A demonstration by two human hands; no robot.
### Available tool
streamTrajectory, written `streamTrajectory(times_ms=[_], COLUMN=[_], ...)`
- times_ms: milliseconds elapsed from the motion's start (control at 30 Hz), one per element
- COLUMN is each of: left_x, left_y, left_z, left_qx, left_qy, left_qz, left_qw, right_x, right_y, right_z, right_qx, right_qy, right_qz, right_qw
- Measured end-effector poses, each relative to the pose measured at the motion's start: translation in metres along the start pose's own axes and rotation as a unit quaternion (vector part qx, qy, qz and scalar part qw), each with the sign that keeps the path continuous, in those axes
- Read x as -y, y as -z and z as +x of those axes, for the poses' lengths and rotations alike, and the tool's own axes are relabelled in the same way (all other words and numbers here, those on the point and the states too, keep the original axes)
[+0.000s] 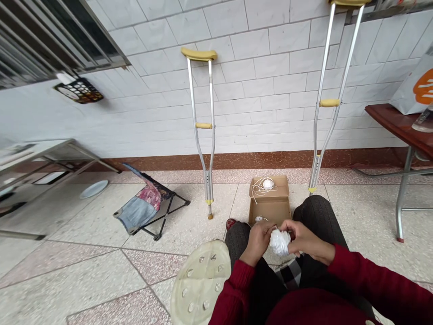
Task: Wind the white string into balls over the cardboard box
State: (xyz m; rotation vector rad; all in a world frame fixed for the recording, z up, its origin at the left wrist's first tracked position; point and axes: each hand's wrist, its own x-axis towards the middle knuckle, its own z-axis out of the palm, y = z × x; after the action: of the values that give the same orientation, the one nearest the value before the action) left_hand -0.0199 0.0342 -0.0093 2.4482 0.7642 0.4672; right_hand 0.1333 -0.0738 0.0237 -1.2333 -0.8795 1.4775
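My left hand [257,241] and my right hand [302,238] both grip a white ball of string [279,242] above my lap, with the fingers closed around its sides. Red sleeves cover both forearms. Just ahead of my knees, an open cardboard box [269,213] holds a smaller white ball of string [267,183] on its raised flap, with loose loops of thread beside it. A small white tuft [259,219] lies near the box's front edge.
Two aluminium crutches [201,131] [329,99] stand against the tiled wall on either side of the box. A translucent round plastic disc [199,284] lies at my left knee. Further left are a low folding stool [145,203], a plate [94,189] and a metal table [40,155]. A wooden table [402,126] stands right.
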Motion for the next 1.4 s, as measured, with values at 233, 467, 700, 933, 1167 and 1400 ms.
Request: streamTrajectory(times_ms=[233,467,700,933,1167,1400], left_x=[-0.029,-0.05,-0.027,0.0,0.005,-0.036], left_y=[0.037,0.036,0.001,-0.007,0.026,0.036], left_z=[0.038,0.016,-0.008,0.005,0.037,0.037], left_qx=[-0.008,-0.064,-0.042,-0.013,0.038,-0.007], left_qy=[-0.117,-0.103,0.024,0.014,-0.054,-0.102], left_qz=[0.17,0.157,-0.014,-0.04,0.106,0.17], left_qw=[0.978,0.98,0.999,0.999,0.992,0.98], right_x=[-0.036,-0.017,0.02,0.003,-0.03,-0.028], right_y=[0.013,0.033,0.011,-0.01,-0.005,0.041], right_z=[0.023,0.078,0.058,0.003,0.005,0.079], right_qx=[-0.044,-0.223,-0.167,-0.071,-0.038,-0.245], right_qy=[-0.043,0.002,0.094,0.029,-0.05,-0.032], right_qz=[-0.117,-0.066,-0.014,-0.028,-0.057,-0.051], right_qw=[0.991,0.973,0.981,0.997,0.996,0.968])
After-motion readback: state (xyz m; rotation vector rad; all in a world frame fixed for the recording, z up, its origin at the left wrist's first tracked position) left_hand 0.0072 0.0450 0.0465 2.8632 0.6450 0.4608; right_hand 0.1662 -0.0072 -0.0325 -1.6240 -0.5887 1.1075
